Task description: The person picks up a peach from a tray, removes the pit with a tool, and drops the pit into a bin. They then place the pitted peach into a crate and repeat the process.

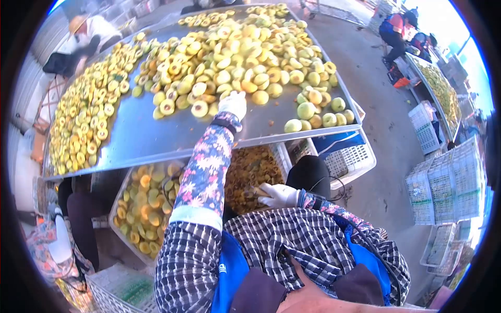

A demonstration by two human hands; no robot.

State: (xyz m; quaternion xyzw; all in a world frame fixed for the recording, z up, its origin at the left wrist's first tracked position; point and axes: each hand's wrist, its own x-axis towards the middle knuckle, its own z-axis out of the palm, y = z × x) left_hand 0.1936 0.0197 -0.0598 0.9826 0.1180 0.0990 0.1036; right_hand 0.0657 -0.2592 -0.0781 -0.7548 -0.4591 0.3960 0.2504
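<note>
My left hand (pixel 233 103), in a white glove with a flowered sleeve guard, reaches out onto the metal table (pixel 151 138). It rests with curled fingers at the near edge of a big heap of yellow fruit (pixel 245 52), and the glove hides what lies under it. Whole fruits (pixel 313 112) lie to its right and halved, pitted ones (pixel 88 109) cover the left side. My right hand (pixel 279 195), also gloved, stays low by my lap, closed on a small tan tool (pixel 258 191) over a crate of brown pits (pixel 253 167).
Under the table a crate of halved fruit (pixel 146 203) stands beside the pit crate. Empty white crates (pixel 443 188) are stacked at right. A second fruit table (pixel 441 88) and a crouching person (pixel 399 31) are at far right. Another person (pixel 86 31) works at far left.
</note>
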